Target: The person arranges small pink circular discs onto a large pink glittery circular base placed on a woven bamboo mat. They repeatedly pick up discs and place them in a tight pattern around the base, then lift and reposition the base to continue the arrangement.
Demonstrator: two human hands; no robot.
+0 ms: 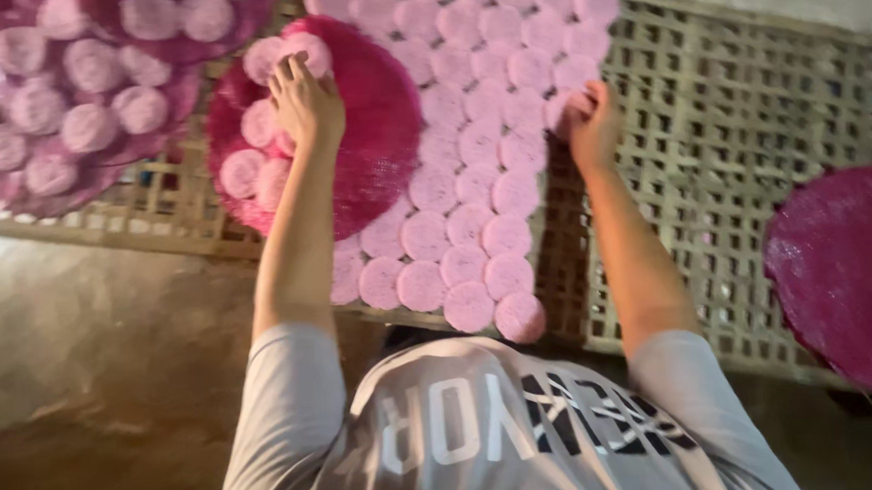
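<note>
Left hand: the left hand (304,101) is resting, fingers loosely spread, on pink discs on the round pink tray (380,129).
Right hand: the right hand (586,118) is pinching one pink disc (560,109) at the rows' edge.
Progress: the lattice rack (739,140) is looking about half covered; its right part is lying bare.
Count: three trays are showing; the discs are too many to count.
</note>
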